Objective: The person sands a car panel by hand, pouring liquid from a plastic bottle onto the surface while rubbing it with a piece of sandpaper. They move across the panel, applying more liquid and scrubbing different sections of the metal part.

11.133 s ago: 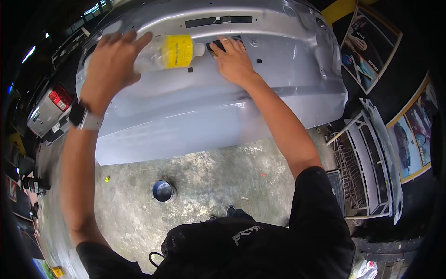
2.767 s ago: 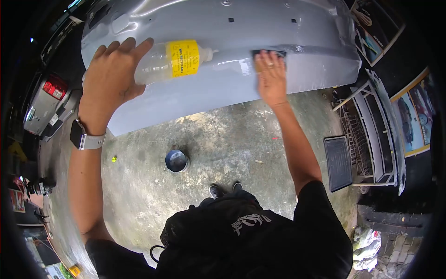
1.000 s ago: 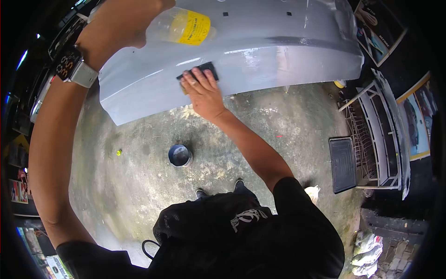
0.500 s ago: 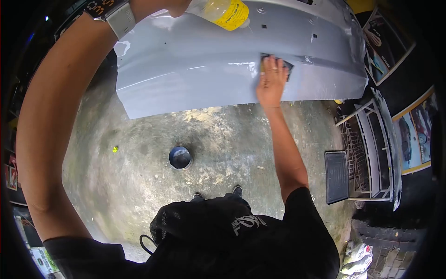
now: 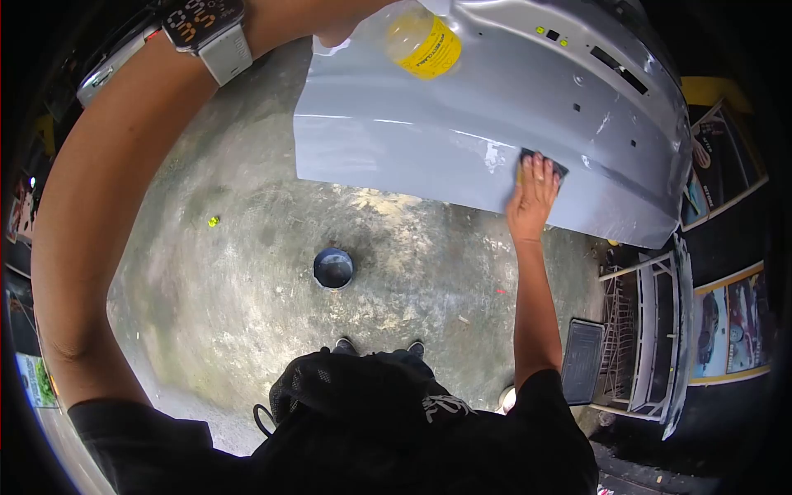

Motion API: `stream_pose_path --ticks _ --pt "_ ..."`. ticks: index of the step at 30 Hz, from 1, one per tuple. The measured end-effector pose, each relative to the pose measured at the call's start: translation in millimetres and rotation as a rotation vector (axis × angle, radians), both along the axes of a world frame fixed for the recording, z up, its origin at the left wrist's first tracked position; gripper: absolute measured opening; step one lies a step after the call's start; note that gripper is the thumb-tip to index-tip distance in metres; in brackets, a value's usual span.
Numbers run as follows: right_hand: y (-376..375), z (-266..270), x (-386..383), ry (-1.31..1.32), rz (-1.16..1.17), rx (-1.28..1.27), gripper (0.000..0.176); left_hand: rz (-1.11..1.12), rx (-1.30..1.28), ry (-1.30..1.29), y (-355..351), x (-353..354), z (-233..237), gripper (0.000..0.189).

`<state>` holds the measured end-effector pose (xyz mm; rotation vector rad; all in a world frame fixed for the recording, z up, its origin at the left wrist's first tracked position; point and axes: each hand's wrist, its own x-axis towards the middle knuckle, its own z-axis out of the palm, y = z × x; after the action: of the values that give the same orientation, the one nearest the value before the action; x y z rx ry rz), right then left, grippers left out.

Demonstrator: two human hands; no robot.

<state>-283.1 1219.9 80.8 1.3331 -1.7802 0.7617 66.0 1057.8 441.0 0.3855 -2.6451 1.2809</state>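
Note:
A large grey car body panel stretches across the top of the view above the concrete floor. My right hand presses a dark sanding pad flat against the panel's lower edge, where a wet patch shines. My left hand is raised at the top edge of the view, mostly cut off, and holds a clear plastic bottle with a yellow label over the panel. A smartwatch sits on my left wrist.
A small blue bucket stands on the wet concrete floor in front of my feet. A white metal rack and a black mat are at the right. Framed posters line the right wall.
My right hand with the pad has moved to the right and lower along the panel's bottom edge. The bottle stays raised over the panel. The view has shifted, so the panel sits more to the right.

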Motion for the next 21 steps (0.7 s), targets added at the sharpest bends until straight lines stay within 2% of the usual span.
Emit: stream_pose_path --ticks 3,4,6,9,13,16,20,21 --pt "-21.0 -19.6 41.0 -0.062 -0.004 -0.079 0.050 -0.028 -0.073 0.036 -22.4 28.7 -19.1 0.015" --pt "-39.9 -24.9 61.5 -0.024 0.090 -0.030 0.051 -0.059 -0.076 0.018 -38.9 30.1 -23.1 0.014" --pt "-86.1 -16.0 125.4 0.021 0.180 0.129 0.052 -0.092 -0.078 -0.003 -54.5 33.7 -27.0 0.014" --pt "-158.0 4.2 200.6 0.171 0.298 0.114 0.045 -0.098 -0.074 -0.026 -58.2 32.2 -26.1 0.012" --pt "-196.2 25.5 239.8 0.239 0.387 0.250 0.045 -0.072 -0.103 -0.053 -58.5 34.9 -27.2 0.011" --pt "-164.8 33.1 200.9 0.290 0.362 0.281 0.044 -0.073 -0.116 -0.055 -60.4 40.9 -26.1 0.011" --pt "-88.2 21.2 109.1 0.188 0.217 0.169 0.049 -0.048 -0.117 -0.079 -67.6 76.6 -28.4 0.011" --pt "-85.2 17.9 108.8 0.196 0.227 0.174 0.049 -0.035 -0.119 -0.073 -68.6 87.1 -29.7 0.011"
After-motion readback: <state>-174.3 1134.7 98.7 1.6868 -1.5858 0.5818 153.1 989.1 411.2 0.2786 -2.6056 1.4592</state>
